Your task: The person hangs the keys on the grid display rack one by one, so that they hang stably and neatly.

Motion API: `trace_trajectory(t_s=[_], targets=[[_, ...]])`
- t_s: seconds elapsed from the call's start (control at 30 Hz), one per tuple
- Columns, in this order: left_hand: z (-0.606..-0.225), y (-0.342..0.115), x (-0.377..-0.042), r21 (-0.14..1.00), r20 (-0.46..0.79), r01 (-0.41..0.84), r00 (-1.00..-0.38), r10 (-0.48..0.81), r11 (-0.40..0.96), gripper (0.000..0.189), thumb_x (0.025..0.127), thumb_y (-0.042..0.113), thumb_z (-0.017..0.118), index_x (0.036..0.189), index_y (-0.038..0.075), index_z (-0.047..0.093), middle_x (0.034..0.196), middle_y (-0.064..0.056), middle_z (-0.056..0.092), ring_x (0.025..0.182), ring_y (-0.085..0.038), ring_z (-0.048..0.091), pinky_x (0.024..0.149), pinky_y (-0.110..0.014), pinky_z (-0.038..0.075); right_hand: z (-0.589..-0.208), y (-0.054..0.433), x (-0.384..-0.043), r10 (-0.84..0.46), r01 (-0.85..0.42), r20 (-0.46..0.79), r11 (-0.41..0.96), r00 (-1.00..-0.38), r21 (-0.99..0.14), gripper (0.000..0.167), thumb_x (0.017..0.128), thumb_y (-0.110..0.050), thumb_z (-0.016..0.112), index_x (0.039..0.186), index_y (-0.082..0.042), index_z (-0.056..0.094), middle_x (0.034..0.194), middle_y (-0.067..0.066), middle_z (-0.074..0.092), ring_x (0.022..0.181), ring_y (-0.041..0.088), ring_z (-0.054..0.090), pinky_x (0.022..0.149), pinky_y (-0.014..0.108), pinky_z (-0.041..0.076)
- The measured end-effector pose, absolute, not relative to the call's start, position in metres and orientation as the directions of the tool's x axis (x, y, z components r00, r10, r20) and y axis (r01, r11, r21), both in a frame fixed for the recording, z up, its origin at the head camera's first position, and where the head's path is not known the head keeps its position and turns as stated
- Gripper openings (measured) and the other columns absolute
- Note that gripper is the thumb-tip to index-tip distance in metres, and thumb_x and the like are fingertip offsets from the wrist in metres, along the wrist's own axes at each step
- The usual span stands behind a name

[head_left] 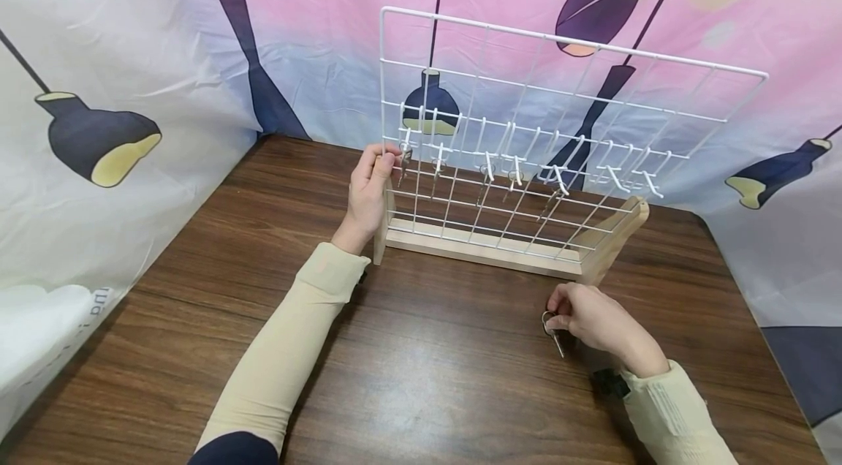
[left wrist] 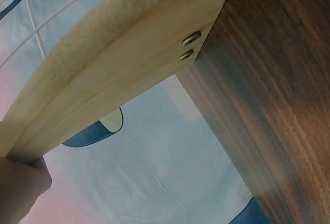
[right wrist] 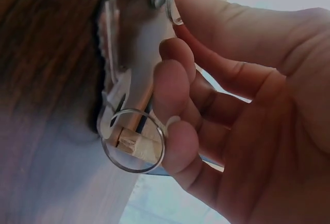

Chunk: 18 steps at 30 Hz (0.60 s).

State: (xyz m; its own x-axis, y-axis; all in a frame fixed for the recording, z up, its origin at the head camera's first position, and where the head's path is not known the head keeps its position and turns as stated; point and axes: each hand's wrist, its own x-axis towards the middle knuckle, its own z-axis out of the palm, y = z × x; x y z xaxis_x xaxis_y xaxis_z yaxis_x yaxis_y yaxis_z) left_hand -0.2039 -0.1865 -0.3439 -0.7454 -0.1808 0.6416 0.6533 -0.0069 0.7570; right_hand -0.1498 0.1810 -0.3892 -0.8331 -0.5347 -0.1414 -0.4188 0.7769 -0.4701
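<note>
rack (head_left: 487, 251) on table (head_left: 427, 377) | keys (head_left: 404, 165) on hooks (head_left: 559, 180) | curtain (head_left: 335, 19) behind rack

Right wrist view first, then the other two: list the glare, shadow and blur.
Right wrist: the key looks soft, the palm of the right hand is shaded, and the tabletop has a bluish sheen; head: a pale glare patch lies on the tabletop's near middle; left wrist: the left hand is dark in the corner, with small highlights on the screw heads.

Glare whitens the tabletop (head_left: 421, 384); wrist views (dimmer) seem soft.
</note>
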Motion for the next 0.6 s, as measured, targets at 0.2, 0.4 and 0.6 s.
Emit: trace_trajectory(t_s=[0.2, 0.4, 0.6], targets=[[-0.3436, -0.1863, -0.2032, 0.763, 0.637, 0.647, -0.750, -0.179, 0.005, 0.024, 0.103, 0.008, 0.041, 0.108, -0.014, 0.049, 0.092, 0.003, 0.057, 0.087, -0.010, 0.056, 0.080, -0.027, 0.049, -0.3885, 0.1794, -0.1488, -0.496, -0.395, -0.154, 0.813, -0.854, -0.429, 0.021, 0.079, -0.022, 0.080, 0.083, -0.015, 0.061, 0.065, -0.011, 0.058, 0.059, 0.007, 0.050, 0.056, 0.030, 0.041], [-0.3433, -0.1864, -0.2027, 0.764, 0.635, 0.645, -0.751, -0.180, 0.005, 0.024, 0.103, 0.008, 0.041, 0.108, -0.013, 0.050, 0.091, 0.003, 0.057, 0.087, -0.010, 0.056, 0.080, -0.025, 0.049, -0.3884, 0.1794, -0.1487, -0.480, -0.393, -0.154, 0.832, -0.864, -0.391, 0.022, 0.078, -0.028, 0.081, 0.080, -0.017, 0.062, 0.068, -0.012, 0.058, 0.059, 0.008, 0.049, 0.057, 0.031, 0.041], [-0.3442, -0.1864, -0.2038, 0.755, 0.642, 0.655, -0.745, -0.180, -0.019, 0.022, 0.102, 0.006, 0.041, 0.107, -0.013, 0.050, 0.092, 0.003, 0.057, 0.087, -0.011, 0.056, 0.079, -0.025, 0.050, -0.3887, 0.1798, -0.1494, -0.491, -0.398, -0.153, 0.821, -0.857, -0.408, 0.022, 0.079, -0.028, 0.081, 0.078, -0.017, 0.061, 0.068, -0.011, 0.057, 0.058, 0.009, 0.047, 0.054, 0.030, 0.040]])
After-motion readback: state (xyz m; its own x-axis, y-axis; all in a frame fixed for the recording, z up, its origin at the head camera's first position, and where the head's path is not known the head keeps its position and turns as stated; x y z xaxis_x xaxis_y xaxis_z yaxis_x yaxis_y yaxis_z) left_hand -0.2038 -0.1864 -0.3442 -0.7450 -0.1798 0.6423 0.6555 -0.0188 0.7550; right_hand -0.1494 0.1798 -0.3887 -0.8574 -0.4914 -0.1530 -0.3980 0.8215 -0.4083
